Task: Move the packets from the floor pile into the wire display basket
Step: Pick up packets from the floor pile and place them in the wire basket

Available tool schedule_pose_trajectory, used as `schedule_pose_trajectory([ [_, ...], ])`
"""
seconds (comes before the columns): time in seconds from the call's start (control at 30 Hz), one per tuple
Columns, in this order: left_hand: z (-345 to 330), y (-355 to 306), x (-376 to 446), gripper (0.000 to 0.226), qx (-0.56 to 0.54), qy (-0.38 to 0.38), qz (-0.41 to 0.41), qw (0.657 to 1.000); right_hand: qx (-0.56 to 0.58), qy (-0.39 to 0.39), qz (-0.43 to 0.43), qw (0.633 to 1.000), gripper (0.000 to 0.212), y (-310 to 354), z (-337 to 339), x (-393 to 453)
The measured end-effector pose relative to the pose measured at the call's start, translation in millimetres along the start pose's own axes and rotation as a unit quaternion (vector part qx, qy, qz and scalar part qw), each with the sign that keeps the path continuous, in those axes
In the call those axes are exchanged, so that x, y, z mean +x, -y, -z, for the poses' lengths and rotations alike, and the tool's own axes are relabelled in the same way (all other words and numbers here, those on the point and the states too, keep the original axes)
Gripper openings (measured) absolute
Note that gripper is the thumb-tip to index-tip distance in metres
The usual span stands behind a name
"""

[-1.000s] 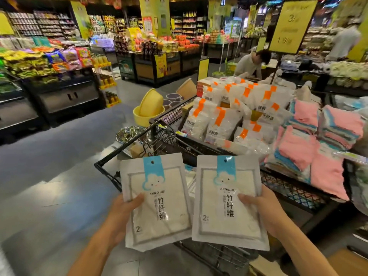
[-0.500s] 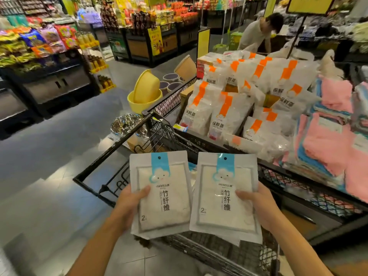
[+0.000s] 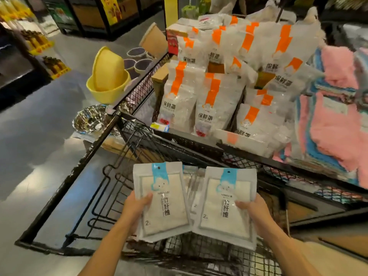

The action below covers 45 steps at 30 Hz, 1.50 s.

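Note:
I hold two flat white packets with blue tops over a black wire display basket [image 3: 93, 156]. My left hand [image 3: 134, 210] grips the left packet [image 3: 169, 204] by its left edge, thumb on the front. My right hand [image 3: 253, 212] grips the right packet [image 3: 223, 206] by its right edge. Both packets hang upright, side by side, just above the basket's inside. Another packet [image 3: 194, 188] shows between and behind them, lower in the basket. The floor pile is out of view.
White bags with orange stripes [image 3: 215, 96] fill the compartment beyond. Pink and blue towels [image 3: 330, 120] lie to the right. Yellow basins [image 3: 108, 76] and steel bowls [image 3: 89, 119] stand on the floor at left, beside the grey aisle floor [image 3: 35, 146].
The camera has tilted down and closer to the basket. Both packets have dropped lower, toward the basket's inside, still held in the same grips.

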<state>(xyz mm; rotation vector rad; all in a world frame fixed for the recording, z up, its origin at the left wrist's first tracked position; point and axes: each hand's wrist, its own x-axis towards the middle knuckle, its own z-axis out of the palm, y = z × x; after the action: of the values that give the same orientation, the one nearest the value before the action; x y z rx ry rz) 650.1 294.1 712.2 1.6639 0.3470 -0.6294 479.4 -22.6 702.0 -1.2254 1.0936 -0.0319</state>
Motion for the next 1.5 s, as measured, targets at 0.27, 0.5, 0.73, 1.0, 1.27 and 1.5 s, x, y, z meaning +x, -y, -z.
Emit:
schedule_pose_trajectory([
  [0.27,-6,13,121,0.026,0.089,0.079,0.057,0.991,-0.074,-0.073,-0.068,0.992,0.041,-18,-57,42],
  [0.5,-31,20,189,0.021,0.142,0.113,0.068,0.981,-0.113,-0.095,-0.085,0.985,0.034,-21,-93,73],
  [0.73,-41,46,216,0.040,0.262,0.087,-0.039,0.960,-0.202,-0.130,-0.100,0.965,0.040,-41,-93,108],
  [1.0,-56,63,215,0.052,0.509,0.095,-0.120,0.847,-0.393,-0.198,-0.061,0.896,0.061,-54,-103,112],
  [1.27,-54,70,208,0.054,0.605,0.075,-0.225,0.760,-0.621,-0.186,0.065,0.759,0.077,-48,-100,105],
  [1.5,-52,30,161,0.065,0.625,0.045,-0.266,0.732,-0.630,-0.137,0.117,0.756,0.077,-11,-79,83],
])
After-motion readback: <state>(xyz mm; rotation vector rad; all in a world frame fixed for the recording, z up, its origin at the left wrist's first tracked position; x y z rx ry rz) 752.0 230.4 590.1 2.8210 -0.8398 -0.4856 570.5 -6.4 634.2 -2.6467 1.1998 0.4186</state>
